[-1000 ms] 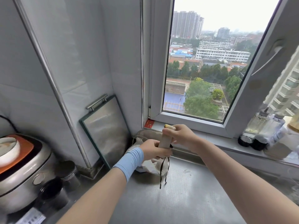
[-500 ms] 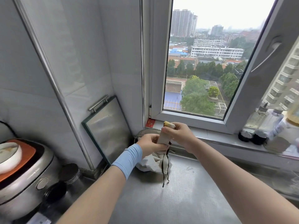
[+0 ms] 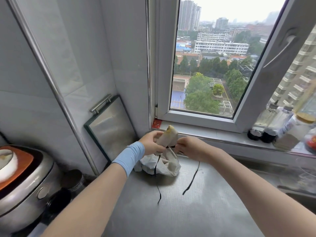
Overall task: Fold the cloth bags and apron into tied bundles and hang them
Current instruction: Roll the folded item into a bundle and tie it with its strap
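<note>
A cream cloth rolled into a tight bundle (image 3: 166, 136) stands tilted above the steel counter (image 3: 196, 202), near the window corner. My left hand (image 3: 151, 141), with a light blue wrist sleeve, grips the bundle's left side. My right hand (image 3: 188, 146) pinches a thin black string (image 3: 191, 180) that wraps the bundle's lower end and pulls it to the right. Two string ends hang down to the counter. A crumpled pile of cream cloth (image 3: 162, 164) lies on the counter right below the bundle.
A steel board with a handle (image 3: 109, 127) leans on the wall at the left. A rice cooker (image 3: 20, 182) and dark jars (image 3: 71, 180) stand at the far left. Bottles and jars (image 3: 282, 127) crowd the windowsill at the right. The window (image 3: 208, 74) is open.
My right hand has left the top of the bundle and moved right, drawing one black string end out sideways. The two hanging ends, together before, are now spread apart.
</note>
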A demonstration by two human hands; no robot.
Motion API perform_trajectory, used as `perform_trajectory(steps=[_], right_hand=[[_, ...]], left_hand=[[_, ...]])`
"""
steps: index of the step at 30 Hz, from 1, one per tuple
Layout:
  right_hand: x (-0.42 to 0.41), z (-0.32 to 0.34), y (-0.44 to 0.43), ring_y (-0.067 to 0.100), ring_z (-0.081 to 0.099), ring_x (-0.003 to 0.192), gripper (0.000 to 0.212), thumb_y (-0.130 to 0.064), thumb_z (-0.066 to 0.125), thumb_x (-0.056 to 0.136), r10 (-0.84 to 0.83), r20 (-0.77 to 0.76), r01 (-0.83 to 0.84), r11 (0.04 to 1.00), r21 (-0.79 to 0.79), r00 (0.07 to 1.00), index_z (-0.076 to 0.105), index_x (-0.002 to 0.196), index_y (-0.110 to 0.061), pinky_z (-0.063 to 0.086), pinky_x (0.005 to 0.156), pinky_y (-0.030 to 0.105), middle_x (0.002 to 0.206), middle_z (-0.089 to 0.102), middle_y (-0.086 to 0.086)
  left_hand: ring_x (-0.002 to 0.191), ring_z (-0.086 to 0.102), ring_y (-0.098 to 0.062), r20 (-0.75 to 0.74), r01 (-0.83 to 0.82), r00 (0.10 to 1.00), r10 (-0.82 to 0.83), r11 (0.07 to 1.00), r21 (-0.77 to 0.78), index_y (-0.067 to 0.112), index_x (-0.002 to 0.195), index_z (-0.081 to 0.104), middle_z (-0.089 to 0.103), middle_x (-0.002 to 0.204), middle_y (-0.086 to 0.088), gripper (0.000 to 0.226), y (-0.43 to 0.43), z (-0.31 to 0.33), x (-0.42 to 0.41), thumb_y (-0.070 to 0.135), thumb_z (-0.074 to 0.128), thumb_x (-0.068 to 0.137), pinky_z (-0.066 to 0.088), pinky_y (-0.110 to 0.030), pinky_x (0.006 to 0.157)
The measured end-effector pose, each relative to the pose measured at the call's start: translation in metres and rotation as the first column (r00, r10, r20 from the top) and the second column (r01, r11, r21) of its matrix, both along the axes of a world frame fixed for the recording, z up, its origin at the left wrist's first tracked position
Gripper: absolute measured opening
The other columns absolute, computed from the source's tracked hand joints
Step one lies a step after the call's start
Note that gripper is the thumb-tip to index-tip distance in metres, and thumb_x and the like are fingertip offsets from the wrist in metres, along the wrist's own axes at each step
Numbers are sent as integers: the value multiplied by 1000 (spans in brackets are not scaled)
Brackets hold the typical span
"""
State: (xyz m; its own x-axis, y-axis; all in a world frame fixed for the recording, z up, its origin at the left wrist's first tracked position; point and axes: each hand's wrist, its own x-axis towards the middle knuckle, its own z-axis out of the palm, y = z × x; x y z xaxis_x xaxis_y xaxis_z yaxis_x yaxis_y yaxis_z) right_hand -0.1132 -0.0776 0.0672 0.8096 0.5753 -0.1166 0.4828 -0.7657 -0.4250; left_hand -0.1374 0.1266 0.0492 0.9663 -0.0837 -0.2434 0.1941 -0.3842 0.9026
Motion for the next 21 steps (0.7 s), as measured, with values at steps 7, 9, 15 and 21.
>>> perform_trajectory(steps=[7,9,15,21], right_hand=[[-6,40,10,20,52,70,17,-20,48,98,305,424,-163,927,-338,853,64,100,-24,36,54,30,93,52,-7],[-3,38,7,22,58,74,20,-23,47,98,255,464,-117,945,-306,848,66,94,-23,40,53,30,94,58,-4],[6,5,-4,23,64,85,20,-36,56,94,-73,282,103,990,-94,957,76,97,-31,43,62,28,91,72,-4],[15,-16,-3,21,65,99,22,-37,60,93,-169,225,154,985,82,960,76,105,-29,52,82,31,106,73,-3]], left_hand=[[80,68,-14,-60,258,964,-259,857,447,40,129,55,68,105,6,63,-24,-6,-12,7,69,77,60,-28,72],[80,62,-11,-19,301,943,-332,831,467,44,134,51,62,105,9,65,-33,-5,-20,9,65,81,56,-24,78],[78,57,-16,-4,191,981,-192,976,103,35,102,68,61,83,3,42,-56,-28,-32,27,57,62,50,-28,70],[69,55,-12,-94,-72,993,66,995,-64,16,79,66,60,71,3,42,-71,-40,-37,53,54,91,47,-22,68]])
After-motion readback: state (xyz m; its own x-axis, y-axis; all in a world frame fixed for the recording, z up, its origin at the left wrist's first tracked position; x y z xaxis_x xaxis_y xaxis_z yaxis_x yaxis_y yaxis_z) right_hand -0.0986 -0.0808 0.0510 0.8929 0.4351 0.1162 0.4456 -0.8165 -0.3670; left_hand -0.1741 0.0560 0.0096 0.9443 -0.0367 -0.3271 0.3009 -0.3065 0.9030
